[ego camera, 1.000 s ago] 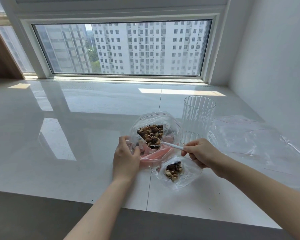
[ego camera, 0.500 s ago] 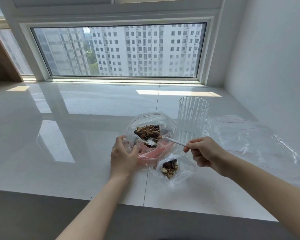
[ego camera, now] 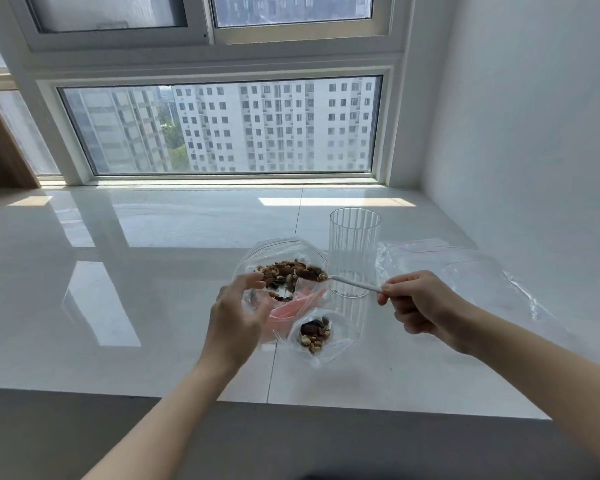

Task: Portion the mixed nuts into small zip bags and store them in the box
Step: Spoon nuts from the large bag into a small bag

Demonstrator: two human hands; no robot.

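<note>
Head cam: big bag [ego camera: 278,251] of mixed nuts [ego camera: 284,271], small zip bag [ego camera: 321,336] partly filled; left hand [ego camera: 236,320] grips big bag's rim, right hand [ego camera: 420,306] pinches a loaded spoon [ego camera: 347,281].

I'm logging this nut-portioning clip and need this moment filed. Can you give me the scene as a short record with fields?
surface: glossy white counter under a window
left hand: holds the large nut bag by its near rim
right hand: pinches the white spoon, bowl loaded with nuts over the large bag
small bag: open, partly filled, lying nearest the person
ribbed glass: upright, nearly empty
spare bags: flat at right
box: not in view
</note>
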